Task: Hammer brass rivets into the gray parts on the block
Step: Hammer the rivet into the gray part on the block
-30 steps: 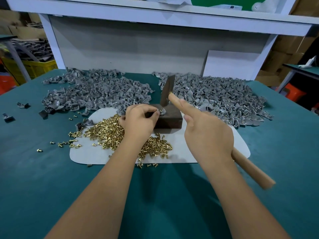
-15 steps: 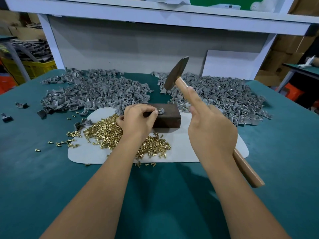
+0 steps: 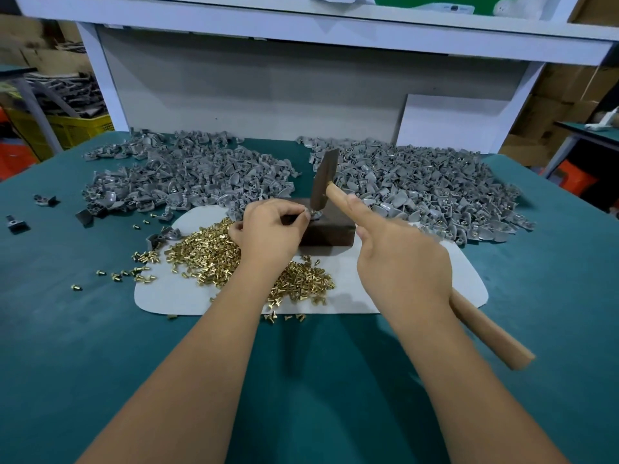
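A dark brown block (image 3: 330,231) sits on a white mat (image 3: 467,279) in the middle of the green table. On the block's top lies a small gray part (image 3: 316,214), pinched at its left side by my left hand (image 3: 269,236). My right hand (image 3: 400,262) grips the wooden handle of a hammer (image 3: 323,182), index finger stretched along the handle. The hammer's dark head stands down on the gray part. A heap of brass rivets (image 3: 214,254) lies on the mat under and left of my left wrist.
Two large heaps of gray parts lie behind the block, one at the left (image 3: 187,172) and one at the right (image 3: 422,185). Stray rivets (image 3: 134,272) and dark parts (image 3: 45,199) are scattered at the left. A white shelf frame (image 3: 301,31) stands behind.
The hammer head was down on the block, rose above it half a second ago, and is down on the gray part again. My left hand has stayed at the part.
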